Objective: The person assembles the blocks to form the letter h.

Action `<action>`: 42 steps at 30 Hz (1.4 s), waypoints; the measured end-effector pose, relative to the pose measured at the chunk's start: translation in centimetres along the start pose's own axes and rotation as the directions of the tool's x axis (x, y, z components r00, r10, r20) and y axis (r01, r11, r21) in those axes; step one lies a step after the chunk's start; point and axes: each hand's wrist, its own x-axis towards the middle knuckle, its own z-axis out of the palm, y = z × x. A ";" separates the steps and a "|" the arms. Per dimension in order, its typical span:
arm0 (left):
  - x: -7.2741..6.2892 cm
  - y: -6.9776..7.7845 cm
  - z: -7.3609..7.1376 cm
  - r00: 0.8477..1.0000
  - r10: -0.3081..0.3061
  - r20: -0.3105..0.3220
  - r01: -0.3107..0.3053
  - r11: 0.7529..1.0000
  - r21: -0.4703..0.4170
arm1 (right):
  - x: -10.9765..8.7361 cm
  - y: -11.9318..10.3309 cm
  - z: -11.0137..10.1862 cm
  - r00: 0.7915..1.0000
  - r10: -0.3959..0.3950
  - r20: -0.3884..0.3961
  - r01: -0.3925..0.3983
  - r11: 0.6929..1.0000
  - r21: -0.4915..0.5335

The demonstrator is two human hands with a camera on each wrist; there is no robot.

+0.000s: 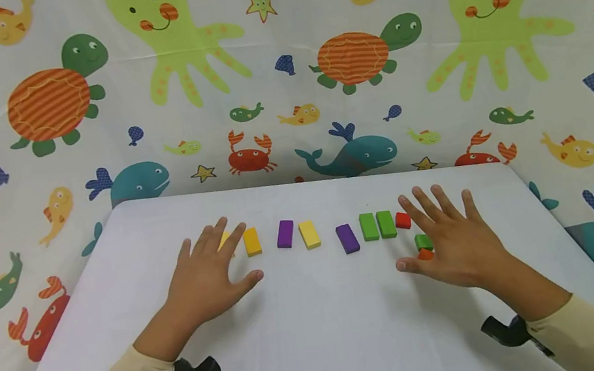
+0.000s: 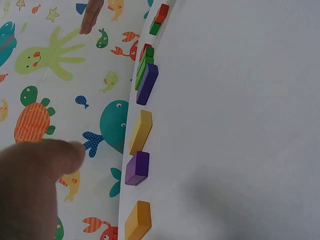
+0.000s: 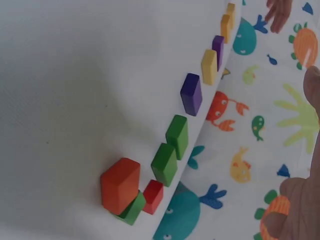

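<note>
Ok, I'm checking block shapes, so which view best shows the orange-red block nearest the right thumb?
The right wrist view: the orange-red block appears largest there, unobstructed. The head view shows it partly hidden by the right hand; the left wrist view shows it small, near the top edge.

Shows golden-yellow blocks [image 1: 252, 242] by the left hand [image 1: 205, 280], green blocks [image 1: 369, 227] and red blocks [image 1: 402, 220] by the right hand [image 1: 459, 244], purple blocks [image 1: 348, 239] between. Has plain white on the counter [image 1: 313, 342] beneath, multicoloured sea-creature print on the white cloth [image 1: 281, 29] beyond.
</note>
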 end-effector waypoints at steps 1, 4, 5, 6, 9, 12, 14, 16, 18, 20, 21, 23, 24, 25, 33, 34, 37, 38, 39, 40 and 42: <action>0.1 -0.2 0.1 1.000 -0.001 -0.005 0.001 1.000 -0.010 | 0.0 0.0 0.1 1.000 -0.001 -0.002 0.001 1.000 -0.002; 0.4 -0.7 0.6 1.000 -0.003 -0.020 0.002 0.999 -0.033 | 0.1 0.2 0.4 1.000 -0.003 -0.006 0.003 1.000 -0.003; 0.5 -0.9 0.8 1.000 -0.005 -0.024 0.004 0.999 -0.047 | 0.2 0.3 0.5 1.000 -0.005 -0.008 0.005 1.000 0.000; 0.6 -1.1 0.9 1.000 -0.008 -0.026 0.006 0.998 -0.059 | 0.2 0.3 0.6 1.000 -0.006 -0.007 0.006 1.000 0.002; 1.0 -1.7 1.4 0.999 -0.021 -0.026 0.019 0.995 -0.094 | 0.2 0.5 1.0 1.000 -0.010 -0.004 0.010 1.000 0.010; 1.3 -2.3 1.9 0.999 -0.043 -0.016 0.040 0.992 -0.119 | 0.3 0.6 1.3 1.000 -0.016 -0.004 0.016 1.000 0.025; 1.6 -2.7 2.2 0.998 -0.061 -0.005 0.060 0.990 -0.127 | 0.4 0.6 1.6 1.000 -0.020 -0.009 0.021 0.999 0.040; 1.8 -3.0 2.6 0.997 -0.076 0.006 0.076 0.988 -0.131 | 0.5 0.7 1.9 1.000 -0.024 -0.015 0.025 0.998 0.055; 2.0 -3.2 2.8 0.996 -0.087 0.016 0.089 0.987 -0.135 | 0.6 0.8 2.1 0.999 -0.027 -0.022 0.028 0.998 0.064; 2.2 -3.4 3.0 0.995 -0.094 0.024 0.096 0.985 -0.141 | 0.7 0.9 2.4 0.999 -0.033 -0.030 0.035 0.997 0.072; 2.3 -3.5 3.1 0.995 -0.097 0.028 0.100 0.984 -0.146 | 0.8 1.0 2.5 0.999 -0.037 -0.033 0.039 0.997 0.073; 2.4 -3.7 3.3 0.994 -0.102 0.036 0.106 0.982 -0.153 | 0.9 1.1 2.7 0.998 -0.044 -0.039 0.047 0.995 0.085; 2.5 -3.8 3.3 0.994 -0.104 0.038 0.109 0.982 -0.157 | 1.0 1.1 2.8 0.998 -0.049 -0.043 0.053 0.995 0.089; 2.5 -3.9 3.4 0.993 -0.107 0.039 0.112 0.981 -0.160 | 1.0 1.1 2.9 0.997 -0.054 -0.047 0.059 0.994 0.097; 2.9 -4.2 4.1 0.993 -0.113 0.034 0.117 0.977 -0.176 | 1.5 1.5 3.7 0.996 -0.085 -0.029 0.089 0.984 0.156; 2.9 -4.3 4.1 0.993 -0.115 0.032 0.119 0.977 -0.178 | 1.5 1.5 3.8 0.996 -0.087 -0.027 0.090 0.984 0.155; 3.1 -4.5 4.3 0.993 -0.117 0.028 0.120 0.976 -0.179 | 1.8 1.6 4.0 0.995 -0.092 -0.028 0.095 0.984 0.149; 3.2 -4.6 4.4 0.993 -0.117 0.028 0.120 0.977 -0.177 | 1.9 1.6 4.0 0.995 -0.093 -0.031 0.096 0.984 0.150; 3.2 -4.7 4.5 0.993 -0.116 0.028 0.119 0.977 -0.175 | 2.0 1.7 4.0 0.995 -0.095 -0.038 0.100 0.983 0.153; 3.3 -4.7 4.5 0.993 -0.115 0.029 0.118 0.978 -0.173 | 2.0 1.7 4.1 0.994 -0.098 -0.047 0.104 0.982 0.155; 3.4 -4.9 4.7 0.993 -0.111 0.031 0.115 0.979 -0.170 | 2.2 1.7 4.1 0.992 -0.104 -0.068 0.114 0.981 0.160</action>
